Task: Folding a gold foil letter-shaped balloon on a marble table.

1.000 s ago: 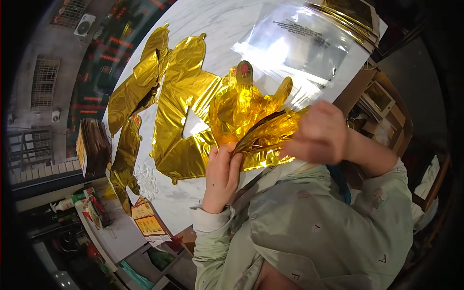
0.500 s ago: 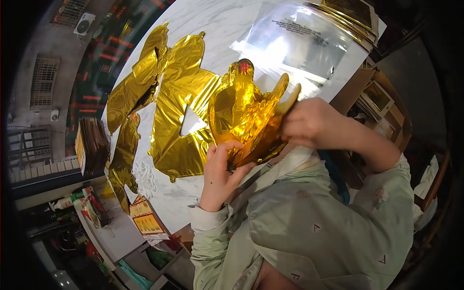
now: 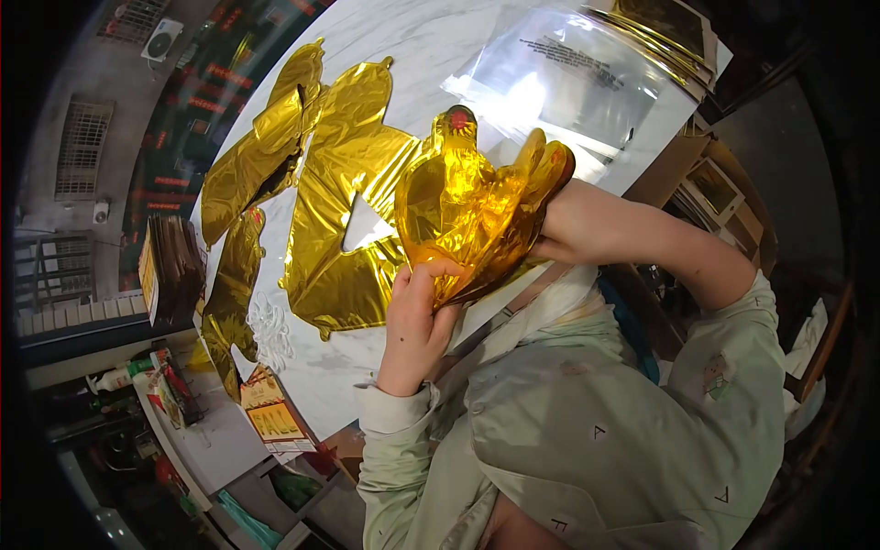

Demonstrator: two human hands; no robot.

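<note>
A crumpled gold foil balloon (image 3: 463, 220), flat and without air, is held up in front of me over the table's near edge. My left hand (image 3: 421, 316) pinches its lower left edge between thumb and fingers. At its right side my right hand (image 3: 570, 225) grips the foil, with the fingertips partly hidden behind it. Just left of it lies a flat gold foil balloon (image 3: 344, 174), shaped like a letter A with a triangular hole. More gold foil balloons (image 3: 252, 170) lie beyond that, at the table's left edge.
Clear plastic bags (image 3: 559, 78) and a stack of gold packets (image 3: 660, 46) are at the far right of the marbled table (image 3: 422, 55). White string (image 3: 269, 330) lies at left, near a printed card pack (image 3: 275, 417). An open carton (image 3: 724, 197) stands at right.
My right hand has closed in on the foil's right side, and the foil there has bunched and shifted. My left hand keeps its pinch at almost the same spot.
</note>
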